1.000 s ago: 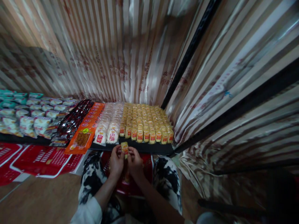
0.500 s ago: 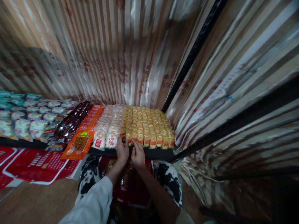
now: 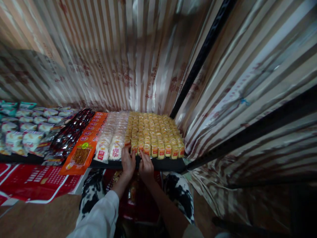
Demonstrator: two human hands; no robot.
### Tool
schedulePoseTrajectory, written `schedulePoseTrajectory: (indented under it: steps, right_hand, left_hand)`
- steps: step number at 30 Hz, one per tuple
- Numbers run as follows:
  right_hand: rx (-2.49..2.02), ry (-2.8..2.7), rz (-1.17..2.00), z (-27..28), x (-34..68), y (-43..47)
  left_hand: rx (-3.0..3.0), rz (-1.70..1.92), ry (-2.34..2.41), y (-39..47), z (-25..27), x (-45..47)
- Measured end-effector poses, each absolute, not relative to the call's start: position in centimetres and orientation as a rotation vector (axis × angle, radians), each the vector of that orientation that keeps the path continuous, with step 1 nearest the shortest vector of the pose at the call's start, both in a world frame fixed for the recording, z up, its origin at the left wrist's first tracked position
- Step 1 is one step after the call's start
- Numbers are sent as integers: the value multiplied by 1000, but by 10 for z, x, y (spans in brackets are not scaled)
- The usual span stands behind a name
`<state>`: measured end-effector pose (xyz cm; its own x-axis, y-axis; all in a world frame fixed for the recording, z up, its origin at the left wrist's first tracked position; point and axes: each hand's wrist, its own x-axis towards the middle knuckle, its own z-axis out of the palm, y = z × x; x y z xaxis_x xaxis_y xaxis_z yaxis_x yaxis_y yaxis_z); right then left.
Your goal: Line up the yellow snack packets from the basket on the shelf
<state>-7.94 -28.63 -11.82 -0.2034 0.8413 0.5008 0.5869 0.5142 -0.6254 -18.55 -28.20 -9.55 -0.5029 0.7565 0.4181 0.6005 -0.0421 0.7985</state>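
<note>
Rows of small yellow wrapped snack packets with red labels stand on the dark shelf. At the front of the leftmost rows, my left hand is closed, with thumb and fingers on a yellow packet. Just right of it, my right hand has bent fingertips pressed against the front yellow packets; part of its grip is hidden. To the left of my left hand, white wrapped snack packets with red labels stand in two rows.
An orange snack bag, dark shiny packets and white packets line the shelf leftward. A black post rises at the back right corner. Striped plastic sheeting hangs behind. Red printed boxes sit below.
The view has shifted slightly, so the shelf goods at the left appear lower and further left. Both hands stay at the front of the yellow packets, with small finger movements.
</note>
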Motion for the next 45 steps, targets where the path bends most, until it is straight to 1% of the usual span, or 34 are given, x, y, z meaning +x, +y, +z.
schedulePoseTrajectory:
  steps: [7,11,18,26,31,34,37,39,41,45]
  right_hand:
    - [-1217,-1881,393,-115,-81,-285]
    - [-1141,-1877,393,-115,-80,-285]
    - [-969,-1786,575,-107,-67,-292]
    - [-1141,-1787,486,-114,-55,-291]
    - [-1070,-1800,522,-108,-54,-296]
    - [-1048,-1778,575,-107,-54,-312]
    - [-1124,-1805,748,-118,-54,-333]
    - [-1242,-1867,909,-135,-54,-346]
    - [-1394,-1932,1061,-155,-56,-354]
    - [-1551,-1965,1238,-194,-61,-359]
  left_hand:
    - [1551,1528,2086,-277,-101,-186]
    - [1556,1549,2099,-276,-106,-186]
    - [1551,1596,2098,-281,-110,-183]
    - [1614,1562,2098,-286,-113,-185]
    - [1658,1442,2133,-292,-105,-188]
    - [1619,1455,2176,-308,-99,-189]
    - [1603,1458,2144,-337,-105,-188]
    - [1642,1385,2055,-358,-118,-187]
    - [1655,1188,1997,-375,-136,-187]
    - [1359,394,1953,-388,-175,-187]
